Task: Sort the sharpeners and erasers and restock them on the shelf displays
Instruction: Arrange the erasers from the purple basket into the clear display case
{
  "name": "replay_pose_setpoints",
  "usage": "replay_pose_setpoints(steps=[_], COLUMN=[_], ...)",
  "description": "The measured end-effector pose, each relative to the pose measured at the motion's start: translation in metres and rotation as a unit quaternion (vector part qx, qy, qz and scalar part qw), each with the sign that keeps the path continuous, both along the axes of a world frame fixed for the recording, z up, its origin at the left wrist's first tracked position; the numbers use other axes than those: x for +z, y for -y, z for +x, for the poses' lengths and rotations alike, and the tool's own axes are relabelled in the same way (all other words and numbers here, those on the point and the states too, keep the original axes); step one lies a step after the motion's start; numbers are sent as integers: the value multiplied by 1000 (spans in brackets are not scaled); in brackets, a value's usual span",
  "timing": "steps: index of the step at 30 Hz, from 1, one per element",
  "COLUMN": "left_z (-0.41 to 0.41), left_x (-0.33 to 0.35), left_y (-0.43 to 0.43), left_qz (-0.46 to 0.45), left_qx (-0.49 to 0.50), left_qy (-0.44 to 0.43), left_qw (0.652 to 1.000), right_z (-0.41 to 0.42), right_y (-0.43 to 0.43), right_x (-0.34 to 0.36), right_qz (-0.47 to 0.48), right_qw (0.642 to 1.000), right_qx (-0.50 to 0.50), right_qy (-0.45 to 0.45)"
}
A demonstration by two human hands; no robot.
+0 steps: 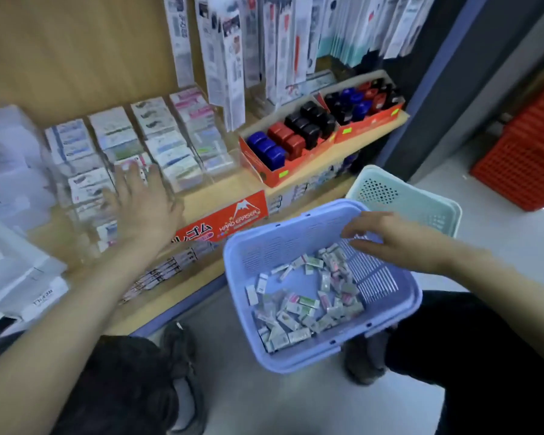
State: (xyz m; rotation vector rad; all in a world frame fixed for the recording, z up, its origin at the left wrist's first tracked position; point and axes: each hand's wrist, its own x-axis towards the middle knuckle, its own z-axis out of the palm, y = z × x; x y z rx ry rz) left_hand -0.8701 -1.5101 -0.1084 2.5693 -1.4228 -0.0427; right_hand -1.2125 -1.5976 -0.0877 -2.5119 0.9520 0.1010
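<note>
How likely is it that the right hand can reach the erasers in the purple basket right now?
Likely yes: the right hand hovers just above the open-topped purple basket, and nothing lies between it and the loose erasers on the bottom.

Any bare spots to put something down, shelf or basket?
Bare wood shelf strip between the clear acrylic eraser display and the orange cardboard tray, above the red sign. In the lilac plastic basket, only the floor's centre is bare; packaged erasers ring it. Left hand is over the display's front; right hand hovers over the basket.
</note>
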Motion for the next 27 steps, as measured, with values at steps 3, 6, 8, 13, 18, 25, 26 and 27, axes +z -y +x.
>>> replay_pose_setpoints(steps=[3, 6, 8, 13, 18, 25, 26, 27], left_z=[-49, -105, -129, -160, -190, -225, -226, -226], left_x=[-7, -48, -95, -190, -244, -314, -321, -328], left_y=[0, -1, 1, 29, 102, 180, 182, 183], left_qz=[-116, -10, 114, 235, 272, 271, 268, 262], left_qx=[-136, -253, -269, -223, -331, -439, -460, -469], left_qy=[8, -125, -223, -328, -244, -127, -118, -124], left_qw=[984, 959, 930, 887, 870, 847, 838, 834], right_z=[-31, -42, -44, -55, -74, -102, -104, -106], right_y=[-4, -6, -8, -17, -8, 7, 10, 13], right_x=[-14, -49, -74, -105, -132, -160, -161, -163], right_qz=[56, 59, 34, 32, -25, 18, 37, 57], right_qw=[994, 991, 989, 980, 996, 993, 992, 990], right_qx=[-12, -17, -34, -18, -62, -109, -116, -129], right_qy=[-94, -117, -143, -193, -65, -45, -34, -18])
